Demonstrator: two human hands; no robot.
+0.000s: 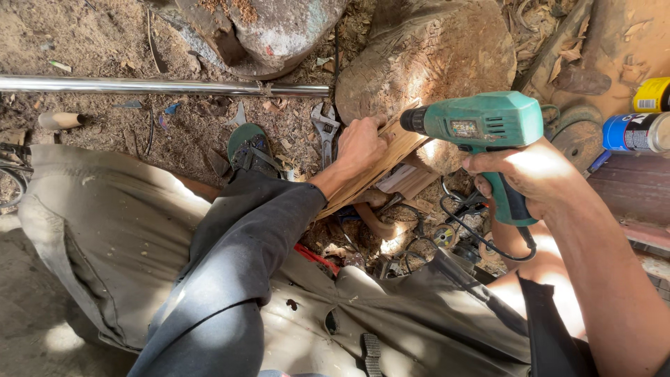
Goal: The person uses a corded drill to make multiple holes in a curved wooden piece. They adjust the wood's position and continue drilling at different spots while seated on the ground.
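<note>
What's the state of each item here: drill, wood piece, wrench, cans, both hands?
left hand: gripping the wood piece
wood piece: tilted, braced against the stump
right hand: closed on the drill's handle
green drill: held level, nose at the wood
adjustable wrench: lying on the ground, unheld
blue can: on its side
yellow can: partly cut off by the frame edge

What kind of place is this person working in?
Probably an outdoor, makeshift woodworking spot: bare ground strewn with wood shavings, a large carved log, an adjustable wrench lying in the dirt, and a green electric drill in the right hand.
</note>
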